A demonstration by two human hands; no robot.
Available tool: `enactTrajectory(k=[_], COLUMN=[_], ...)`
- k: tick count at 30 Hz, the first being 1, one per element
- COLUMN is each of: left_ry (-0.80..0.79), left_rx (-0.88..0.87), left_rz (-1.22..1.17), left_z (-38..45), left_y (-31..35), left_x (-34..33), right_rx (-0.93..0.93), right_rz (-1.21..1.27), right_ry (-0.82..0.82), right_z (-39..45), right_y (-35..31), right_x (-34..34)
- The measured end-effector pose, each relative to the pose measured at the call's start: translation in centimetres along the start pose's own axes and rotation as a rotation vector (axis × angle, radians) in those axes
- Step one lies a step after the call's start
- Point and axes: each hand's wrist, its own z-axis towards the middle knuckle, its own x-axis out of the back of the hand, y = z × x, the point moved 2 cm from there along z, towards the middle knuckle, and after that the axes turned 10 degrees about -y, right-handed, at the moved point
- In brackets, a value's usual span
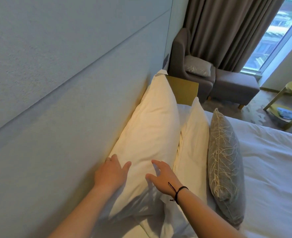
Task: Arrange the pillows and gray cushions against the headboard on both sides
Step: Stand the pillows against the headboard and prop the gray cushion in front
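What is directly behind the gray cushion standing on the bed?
A smaller white pillow stands behind the gray cushion, then a larger white pillow against the headboard. Their lower edges are hidden.

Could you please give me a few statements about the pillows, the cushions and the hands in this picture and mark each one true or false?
1. Both hands rest on the large white pillow nearest the headboard. True: the left hand and the right hand lie open on it.
2. The gray cushion on the bed stands between the two white pillows. False: it stands outermost, beyond the second white pillow.
3. The armchair is bare. False: another gray cushion lies on its seat.
4. The right wrist wears a black cord. True.
5. The curtain covers the whole window. False: part of the window shows.
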Motion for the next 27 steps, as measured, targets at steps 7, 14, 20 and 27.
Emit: enactTrajectory(k=[7, 14, 20, 27], left_ry=[-0.028, 0.085, 0.261, 0.085], left_rx=[0.129, -0.037, -0.202, -0.069], left_rz=[0.062, -0.01, -0.053, -0.094], left_z=[4.3, 5.6, 2.2, 1.9], left_y=[2.5, 3.1, 5.2, 1.6], left_x=[-0.1, 1.0, 4.1, 4.1], right_rx=[-0.045, -0.072, -0.1, -0.047], right_rz=[0.312, 0.413, 0.541, 0.653], right_ry=[0.091, 0.066, 0.05, -0.008], right_z=[1.9, 3.4, 3.3, 1.6], right_y=[2.0, 1.1, -1.4, -0.6], right_x=[1.2, 0.1, 0.9, 0.0])
